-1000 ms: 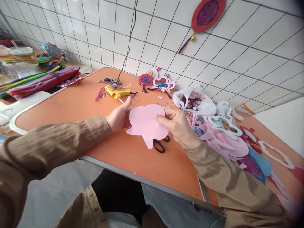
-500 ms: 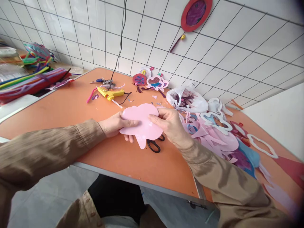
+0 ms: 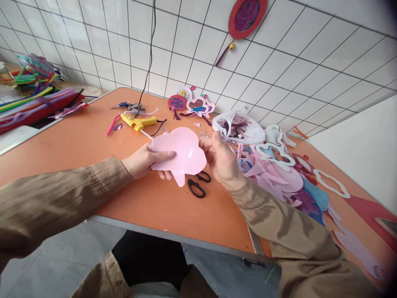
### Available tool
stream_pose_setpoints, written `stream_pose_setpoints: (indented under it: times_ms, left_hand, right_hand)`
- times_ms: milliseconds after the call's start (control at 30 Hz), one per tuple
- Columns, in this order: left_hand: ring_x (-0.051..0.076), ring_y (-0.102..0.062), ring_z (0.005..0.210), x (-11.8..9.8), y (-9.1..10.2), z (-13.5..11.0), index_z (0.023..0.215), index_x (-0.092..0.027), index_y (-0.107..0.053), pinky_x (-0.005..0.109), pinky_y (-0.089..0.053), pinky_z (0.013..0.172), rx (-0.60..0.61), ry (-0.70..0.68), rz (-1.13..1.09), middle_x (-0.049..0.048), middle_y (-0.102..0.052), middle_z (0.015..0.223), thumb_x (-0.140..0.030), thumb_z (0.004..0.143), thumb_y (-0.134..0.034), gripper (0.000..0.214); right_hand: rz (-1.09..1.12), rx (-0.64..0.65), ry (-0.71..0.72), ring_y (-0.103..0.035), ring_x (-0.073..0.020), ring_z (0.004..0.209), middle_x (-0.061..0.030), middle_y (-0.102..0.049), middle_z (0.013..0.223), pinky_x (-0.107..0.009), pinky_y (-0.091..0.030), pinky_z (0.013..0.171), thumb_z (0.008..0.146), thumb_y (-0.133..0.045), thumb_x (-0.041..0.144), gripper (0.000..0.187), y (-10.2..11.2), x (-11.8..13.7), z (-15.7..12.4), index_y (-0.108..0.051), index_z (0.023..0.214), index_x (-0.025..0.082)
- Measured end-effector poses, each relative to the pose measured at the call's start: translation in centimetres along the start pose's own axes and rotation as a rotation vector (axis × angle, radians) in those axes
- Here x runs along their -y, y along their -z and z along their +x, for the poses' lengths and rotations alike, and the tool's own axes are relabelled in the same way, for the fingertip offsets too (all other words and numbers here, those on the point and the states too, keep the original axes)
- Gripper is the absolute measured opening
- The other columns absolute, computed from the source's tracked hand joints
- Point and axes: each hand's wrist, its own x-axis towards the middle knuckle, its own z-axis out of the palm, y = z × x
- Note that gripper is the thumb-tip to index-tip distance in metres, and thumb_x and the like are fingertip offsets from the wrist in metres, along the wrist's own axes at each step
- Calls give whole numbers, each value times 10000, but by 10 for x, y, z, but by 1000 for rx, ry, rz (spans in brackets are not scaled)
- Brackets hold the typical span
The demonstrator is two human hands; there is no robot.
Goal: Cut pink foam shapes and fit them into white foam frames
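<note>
A pink cloud-shaped cutout [image 3: 182,151] with scalloped edges and a pointed tab at the bottom is held up over the table. Pinching its left side is my left hand [image 3: 145,160], thumb on top and fingers underneath. My right hand [image 3: 221,159] is at the cutout's right edge with the thumb raised off the surface; its fingertips are at the edge, partly hidden. Black-handled scissors [image 3: 196,189] lie just below and behind the cutout, their blades hidden by it. A yellow glue gun [image 3: 141,123] rests beyond my left hand, a glue stick poking out of its back.
Pink paper scraps [image 3: 273,174] and white cloud-shaped frames [image 3: 276,155] crowd the right side. A white plastic bag [image 3: 238,126] holds dark tassels. Finished ornaments [image 3: 195,105] lean by the tiled wall. Pipe cleaners [image 3: 40,105] are piled at left. A black cord [image 3: 151,54] hangs down the wall.
My right thumb has lifted off the cutout, and that hand has shifted to its right edge. My left hand keeps its hold. The whole view has shifted slightly.
</note>
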Motion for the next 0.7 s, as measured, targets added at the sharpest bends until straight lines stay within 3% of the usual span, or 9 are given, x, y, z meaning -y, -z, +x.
stream_pose_setpoints:
  times_ms: [367,533,700]
  left_hand:
    - [185,-669,455,1,2,1,780,-63,-763,225,-549,426,-96,-23,-48,153,-732,588,-429,741,-883,387]
    - [182,-672,461,2,2,2,807,-70,-761,224,-554,434,-107,-47,-47,138,-734,590,-438,751,-876,390]
    - [204,-699,486,3,2,1,770,-77,-745,226,-553,424,-70,-30,-65,142,-733,593,-494,707,-903,451]
  right_hand:
    - [128,10,-6,-513,-118,455,-20,-548,512,-263,-364,442,791,-389,971,815,-1,-2,-1,-581,590,204]
    - [125,-8,-29,-527,-107,473,6,-578,562,-242,-413,433,726,-790,677,544,-5,-1,-3,-581,602,190]
    - [52,-68,-18,-518,-99,481,39,-508,544,-218,-400,411,728,-818,498,458,-10,1,-5,-512,571,197]
